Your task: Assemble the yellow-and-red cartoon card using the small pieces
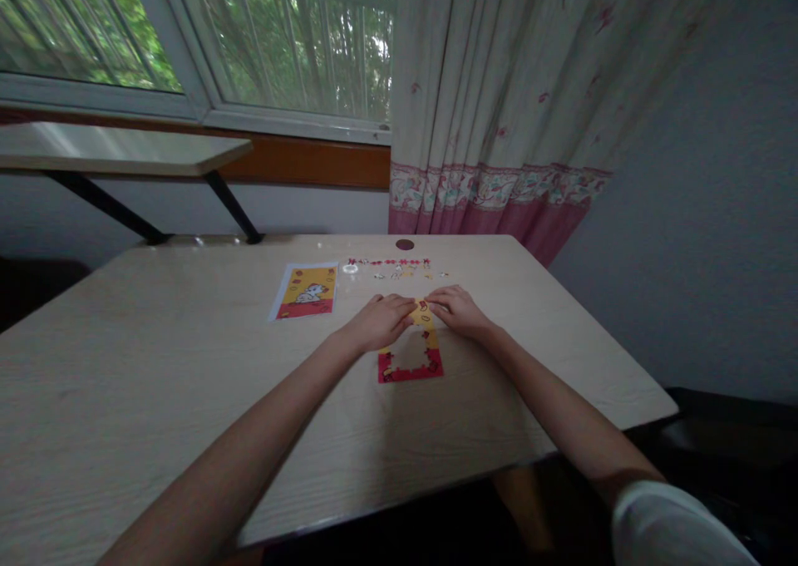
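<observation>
A partly assembled jigsaw puzzle (411, 376) lies flat on the table, its red and yellow border pieces forming a frame around a bare middle. My left hand (381, 321) is closed at the puzzle's upper left edge, with its fingers over the yellow pieces and hiding that corner. At the upper right edge, the bent fingers of my right hand (460, 310) touch the yellow part from the other side. Just which pieces lie under the fingertips is hidden.
Beyond my hands, loose puzzle pieces (408, 273) lie in rows. To the left is a reference picture (307, 292) of a white animal on yellow and red. A dark round disc (405, 244) sits at the table's (187, 383) back edge, near a raised shelf (125, 149) and a curtain (499, 134).
</observation>
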